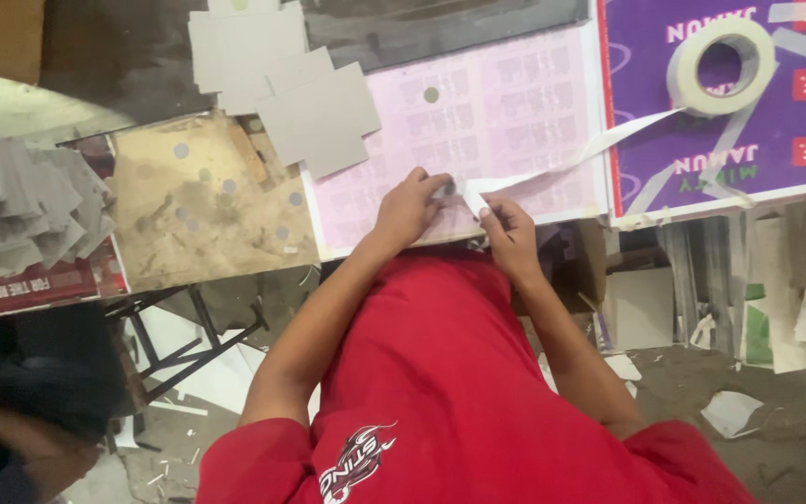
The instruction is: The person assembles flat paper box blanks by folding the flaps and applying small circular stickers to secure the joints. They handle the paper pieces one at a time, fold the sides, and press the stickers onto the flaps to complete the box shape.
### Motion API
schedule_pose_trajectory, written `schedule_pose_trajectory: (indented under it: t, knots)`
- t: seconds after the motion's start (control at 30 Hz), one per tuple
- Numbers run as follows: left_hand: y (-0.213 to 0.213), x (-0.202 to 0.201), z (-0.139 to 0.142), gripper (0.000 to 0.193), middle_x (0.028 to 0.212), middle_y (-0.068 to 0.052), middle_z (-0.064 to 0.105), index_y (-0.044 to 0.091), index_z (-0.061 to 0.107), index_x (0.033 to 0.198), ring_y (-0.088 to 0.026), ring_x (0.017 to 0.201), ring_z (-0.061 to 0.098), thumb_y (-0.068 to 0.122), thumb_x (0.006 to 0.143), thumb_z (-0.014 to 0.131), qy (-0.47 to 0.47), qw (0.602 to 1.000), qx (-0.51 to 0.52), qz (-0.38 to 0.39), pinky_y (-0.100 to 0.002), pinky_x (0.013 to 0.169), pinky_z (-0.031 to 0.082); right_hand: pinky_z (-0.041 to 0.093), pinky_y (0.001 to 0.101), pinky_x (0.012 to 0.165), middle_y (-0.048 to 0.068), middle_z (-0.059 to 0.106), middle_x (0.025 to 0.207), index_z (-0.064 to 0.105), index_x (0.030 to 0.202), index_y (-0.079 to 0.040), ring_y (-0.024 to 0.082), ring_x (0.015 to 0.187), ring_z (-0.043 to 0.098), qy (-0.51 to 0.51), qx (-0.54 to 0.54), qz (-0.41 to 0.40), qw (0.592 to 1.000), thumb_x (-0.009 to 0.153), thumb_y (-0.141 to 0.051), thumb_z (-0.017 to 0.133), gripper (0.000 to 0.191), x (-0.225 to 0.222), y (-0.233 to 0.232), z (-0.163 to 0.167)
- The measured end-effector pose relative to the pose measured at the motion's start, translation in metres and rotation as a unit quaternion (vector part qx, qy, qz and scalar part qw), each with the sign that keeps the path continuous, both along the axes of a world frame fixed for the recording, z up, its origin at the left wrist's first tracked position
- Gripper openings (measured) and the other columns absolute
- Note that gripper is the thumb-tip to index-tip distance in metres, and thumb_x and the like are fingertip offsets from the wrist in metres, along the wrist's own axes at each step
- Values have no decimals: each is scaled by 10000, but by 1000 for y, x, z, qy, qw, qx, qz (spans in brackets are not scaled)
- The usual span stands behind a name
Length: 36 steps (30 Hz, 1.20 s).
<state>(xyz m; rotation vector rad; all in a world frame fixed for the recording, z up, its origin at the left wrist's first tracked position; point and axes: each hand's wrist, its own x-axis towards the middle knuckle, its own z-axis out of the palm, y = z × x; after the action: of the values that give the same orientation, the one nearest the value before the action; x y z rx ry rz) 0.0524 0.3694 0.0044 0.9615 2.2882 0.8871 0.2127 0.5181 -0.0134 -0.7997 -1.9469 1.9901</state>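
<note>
Head view: we look down past our red shirt (450, 373) at a cluttered surface (198, 215), where both hands meet at the near edge of a pale pink printed sheet (506, 121). Our left hand (409, 207) has its fingers pressed together on the sheet, fingertips bearing down where the free end of a strip of masking tape (599, 147) arrives. Our right hand (507, 227) pinches that free end between thumb and forefinger, just beside the left. The strip runs taut, up and to the right, to the tape roll (722, 65), which lies flat on a purple printed board (795, 112) well apart from the hands.

We judge the step in hand to be laying the tape's end onto the edge of the pink sheet: the end is drawn out and held, but we cannot tell whether it has stuck down yet. The next move would call for keeping the strip tense and straight with the right hand, smoothing it flat under the left fingertips without creases, and then tearing it clean from the roll.

Grey card cut-outs (314, 107) lie overlapped at the far left of the pink sheet, and a fanned stack of grey card (20, 201) sits at the left edge. Paper scraps (729, 411) litter the floor (776, 448) below.
</note>
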Motion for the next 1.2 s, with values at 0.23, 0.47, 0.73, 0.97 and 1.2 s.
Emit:
schedule_pose_trajectory:
  t: [0.23, 0.47, 0.73, 0.97, 1.2]
  knots:
    - [17, -5, 3, 268, 1097, -108, 586, 137, 655, 1043, -344, 942, 662, 156, 808, 783, 21, 999, -28, 5, -465, 772, 529, 438, 235, 606, -22, 605, 778, 698, 1017, -26, 65, 688, 541, -94, 20, -42, 995, 1035, -96, 594, 126, 39, 65, 5]
    - [18, -7, -6, 233, 1095, -96, 587, 126, 664, 1025, -328, 934, 670, 131, 822, 778, 27, 999, -30, 3, -461, 763, 529, 466, 255, 644, -2, 565, 865, 617, 1006, -53, 93, 753, 527, -186, 129, -50, 973, 1036, -81, 524, 102, 73, 178, 47]
    - [18, -6, -1, 123, 1050, -77, 598, 128, 688, 906, -314, 903, 667, 136, 818, 774, 22, 999, -19, 15, -451, 750, 525, 446, 249, 723, -12, 619, 910, 628, 1071, -30, 85, 828, 550, -165, 123, -67, 976, 1123, -132, 565, 131, 109, 265, 100]
    - [45, 7, -13, 115, 965, -122, 670, 83, 719, 964, -349, 907, 662, 141, 866, 740, 20, 999, 25, -32, -459, 774, 523, 387, 220, 661, -60, 572, 835, 653, 1070, -45, 47, 750, 497, -164, 60, 16, 984, 1062, -128, 594, 102, 113, 244, 88]
    - [143, 14, -24, 270, 971, -131, 681, 61, 727, 1110, -335, 900, 661, 164, 862, 756, -12, 988, 136, -66, -461, 789, 525, 360, 226, 664, -52, 536, 810, 637, 969, -17, 50, 737, 453, -170, 90, 37, 981, 1069, -112, 602, 142, 122, 223, 85]
